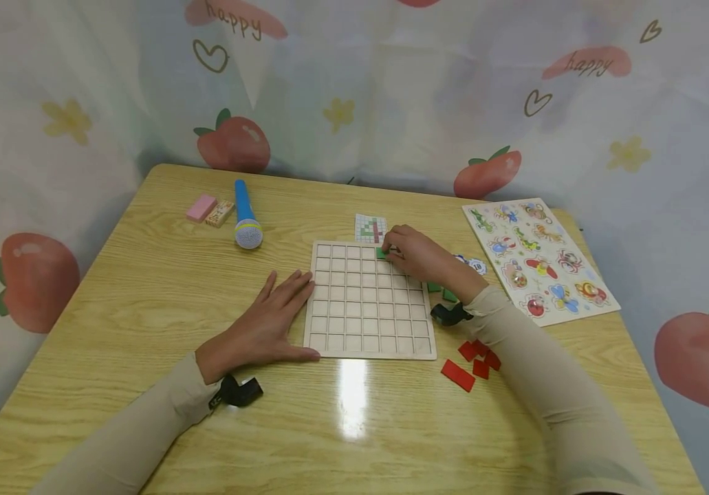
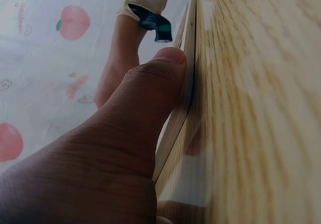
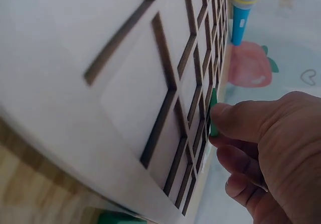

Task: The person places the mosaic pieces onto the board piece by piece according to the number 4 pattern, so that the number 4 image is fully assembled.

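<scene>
A square wooden grid board (image 1: 370, 292) lies flat in the middle of the table. My left hand (image 1: 261, 326) is spread with straight fingers against its left edge, the thumb at the near left corner. In the left wrist view that thumb (image 2: 165, 68) touches the board's edge. My right hand (image 1: 419, 254) pinches a green tile (image 3: 214, 111) between thumb and fingers over the far row of cells. Whether the tile sits fully in its cell cannot be told. Just behind the board lies a small card (image 1: 368, 228) with a coloured square pattern, partly covered by the right hand.
Green tiles (image 1: 449, 295) lie by the board's right edge, partly behind my right wrist. Nearer are several red tiles (image 1: 481, 369) and a longer red one (image 1: 458, 375). An insect puzzle board (image 1: 533, 261) lies at right. A toy microphone (image 1: 244, 213) and pink block (image 1: 201, 207) are back left.
</scene>
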Action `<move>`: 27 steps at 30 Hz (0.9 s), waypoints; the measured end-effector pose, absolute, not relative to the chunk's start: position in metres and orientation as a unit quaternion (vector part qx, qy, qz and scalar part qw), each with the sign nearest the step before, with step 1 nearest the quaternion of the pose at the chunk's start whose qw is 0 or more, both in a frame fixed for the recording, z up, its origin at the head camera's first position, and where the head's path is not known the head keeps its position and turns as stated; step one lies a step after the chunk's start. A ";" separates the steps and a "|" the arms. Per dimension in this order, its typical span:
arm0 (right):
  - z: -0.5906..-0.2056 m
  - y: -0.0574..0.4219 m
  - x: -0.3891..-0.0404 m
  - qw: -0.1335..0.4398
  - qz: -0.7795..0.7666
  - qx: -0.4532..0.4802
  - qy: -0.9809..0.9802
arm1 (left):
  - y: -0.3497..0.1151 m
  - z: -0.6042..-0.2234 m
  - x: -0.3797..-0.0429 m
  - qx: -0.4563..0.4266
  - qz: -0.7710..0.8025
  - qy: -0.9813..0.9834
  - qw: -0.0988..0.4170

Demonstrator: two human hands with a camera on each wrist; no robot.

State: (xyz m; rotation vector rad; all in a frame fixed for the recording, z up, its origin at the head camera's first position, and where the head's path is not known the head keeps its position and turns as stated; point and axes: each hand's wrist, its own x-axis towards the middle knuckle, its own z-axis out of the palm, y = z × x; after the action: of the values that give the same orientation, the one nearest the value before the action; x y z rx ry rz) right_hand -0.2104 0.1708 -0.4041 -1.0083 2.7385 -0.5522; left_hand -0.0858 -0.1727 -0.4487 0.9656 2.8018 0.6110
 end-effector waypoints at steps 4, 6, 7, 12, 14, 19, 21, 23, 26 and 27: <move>-0.406 0.175 -0.209 0.078 -0.183 -0.342 0.918 | -0.169 -0.447 -0.087 0.322 0.202 0.923 0.061; -0.405 0.177 -0.208 0.074 -0.186 -0.344 0.917 | -0.168 -0.447 -0.087 0.323 0.202 0.922 0.061; -0.405 0.178 -0.208 0.073 -0.188 -0.345 0.917 | -0.167 -0.447 -0.087 0.324 0.202 0.922 0.061; -0.402 0.183 -0.202 0.067 -0.181 -0.342 0.920 | -0.165 -0.447 -0.087 0.325 0.201 0.922 0.059; -0.397 0.190 -0.195 0.058 -0.183 -0.331 0.924 | -0.164 -0.448 -0.087 0.325 0.202 0.922 0.060; -0.386 0.228 -0.162 -0.014 -0.233 -0.294 0.927 | -0.163 -0.450 -0.087 0.324 0.203 0.922 0.060; -0.385 0.247 -0.146 -0.055 -0.255 -0.279 0.924 | -0.164 -0.450 -0.087 0.322 0.203 0.923 0.060; -0.387 0.264 -0.131 -0.085 -0.275 -0.257 0.923 | -0.166 -0.451 -0.086 0.320 0.200 0.924 0.060; -0.395 0.282 -0.112 -0.109 -0.300 -0.228 0.920 | -0.170 -0.451 -0.085 0.316 0.196 0.926 0.060; -0.398 0.286 -0.107 -0.111 -0.307 -0.220 0.919 | -0.171 -0.452 -0.084 0.315 0.195 0.927 0.060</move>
State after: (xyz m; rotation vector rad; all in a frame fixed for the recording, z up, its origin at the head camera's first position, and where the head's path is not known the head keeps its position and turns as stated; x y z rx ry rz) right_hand -0.1075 0.2857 -0.3983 -0.7463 3.1109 -1.0394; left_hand -0.0844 -0.1707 -0.4518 0.9533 2.8067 0.5907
